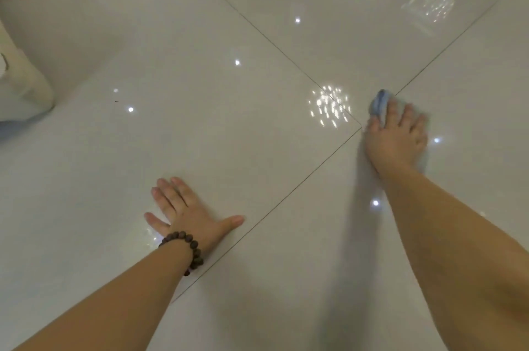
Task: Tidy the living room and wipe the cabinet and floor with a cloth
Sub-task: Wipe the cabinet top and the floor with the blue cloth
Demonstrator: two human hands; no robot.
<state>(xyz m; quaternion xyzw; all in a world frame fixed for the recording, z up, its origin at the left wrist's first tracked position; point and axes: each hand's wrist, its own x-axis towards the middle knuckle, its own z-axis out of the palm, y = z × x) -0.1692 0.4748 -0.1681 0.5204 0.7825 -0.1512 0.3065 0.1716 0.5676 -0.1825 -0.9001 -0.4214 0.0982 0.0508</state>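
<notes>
Floor (229,127): glossy pale tiles, four grout lines meeting beside the right hand.
Right hand (396,136): fingers spread, pressing blue cloth (379,103) flat onto the tile just past that joint; no curl visible.
Left hand (186,212): flat, splayed, holding nothing, beaded bracelet (183,250) at wrist.
White furniture base (25,87): far-left edge; bare tile between.
</notes>
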